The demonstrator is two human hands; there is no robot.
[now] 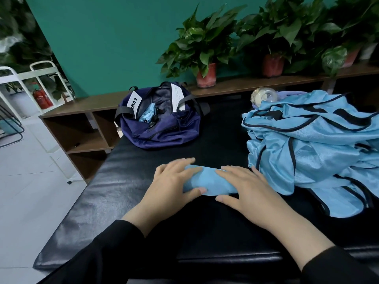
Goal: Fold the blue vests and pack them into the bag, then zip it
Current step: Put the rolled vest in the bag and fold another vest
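Observation:
A light blue vest (207, 182), folded into a narrow roll, lies on the black padded table (114, 181) in front of me. My left hand (172, 181) wraps its left end, fingers over the top and thumb under the near edge. My right hand (244, 186) lies flat on its right end with fingers straight. A navy bag (164, 128) sits unzipped at the table's far side, with a rolled blue vest (148, 114) showing inside. A loose pile of blue vests (311, 144) with dark trim covers the right side.
A clear plastic bottle (263, 96) lies behind the pile. A wooden shelf (82, 128) runs along the teal wall, carrying potted plants (205, 58). White metal frames (24, 78) and a red fire extinguisher (42, 98) stand on the floor at the left.

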